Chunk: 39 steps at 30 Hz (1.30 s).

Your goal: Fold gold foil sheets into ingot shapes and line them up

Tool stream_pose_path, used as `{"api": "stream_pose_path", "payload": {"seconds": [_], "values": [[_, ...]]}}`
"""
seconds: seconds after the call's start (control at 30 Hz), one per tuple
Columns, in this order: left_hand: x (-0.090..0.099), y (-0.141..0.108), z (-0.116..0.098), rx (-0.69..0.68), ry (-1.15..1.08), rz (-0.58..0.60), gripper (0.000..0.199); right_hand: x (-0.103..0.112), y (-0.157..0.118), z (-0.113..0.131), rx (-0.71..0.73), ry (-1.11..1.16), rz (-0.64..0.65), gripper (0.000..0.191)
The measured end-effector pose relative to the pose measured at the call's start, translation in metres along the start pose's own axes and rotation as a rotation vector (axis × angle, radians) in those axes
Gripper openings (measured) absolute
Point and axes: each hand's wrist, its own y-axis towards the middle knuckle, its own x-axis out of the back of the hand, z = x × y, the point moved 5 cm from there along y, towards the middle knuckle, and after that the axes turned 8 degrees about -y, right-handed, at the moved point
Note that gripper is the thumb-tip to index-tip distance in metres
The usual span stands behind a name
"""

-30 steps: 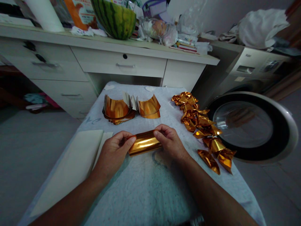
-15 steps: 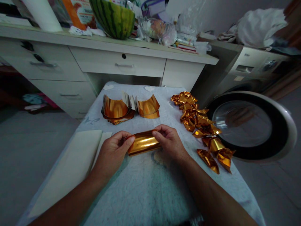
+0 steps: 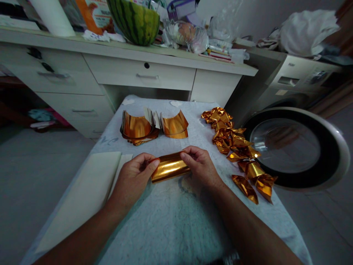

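Note:
A curled sheet of shiny gold foil paper (image 3: 171,167) is stretched between my two hands, low over the cloth-covered table. My left hand (image 3: 138,173) pinches its left end, thumb on top. At the right end, my right hand (image 3: 200,166) grips the upper edge between thumb and fingers; the fingertips under the sheet are hidden. Beyond my hands stand two stacks of curved gold foil sheets, a left stack (image 3: 136,127) and a right stack (image 3: 175,125). Several folded gold foil pieces (image 3: 230,138) lie in a row along the table's right side.
Pale folded sheets (image 3: 82,195) lie at the table's left edge. Behind the table runs a white counter (image 3: 118,53) with a cut watermelon (image 3: 136,24) and plastic bags on it. An open washing machine door (image 3: 286,147) juts out close to the right edge.
The whole view has shifted slightly. Both hands keep the same hold on the foil sheet, and nothing else has visibly moved.

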Motion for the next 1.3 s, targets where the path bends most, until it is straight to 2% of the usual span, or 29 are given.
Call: {"api": "stream_pose_path", "payload": {"seconds": [0.37,0.73,1.03,1.3], "values": [[-0.001,0.002,0.002,-0.014,0.032,0.017,0.024,0.001,-0.001,-0.003,0.0,-0.046,-0.01,0.024],[-0.003,0.002,-0.001,0.006,0.116,0.016,0.022,0.001,-0.001,0.001,0.071,-0.352,-0.1,0.018],[-0.009,0.004,0.0,-0.105,0.45,0.064,0.016,-0.005,0.0,-0.003,0.075,-0.797,-0.169,0.015],[-0.013,0.006,0.0,-0.173,0.785,0.089,0.01,-0.011,0.004,-0.004,0.016,-1.021,-0.145,0.016]]}}
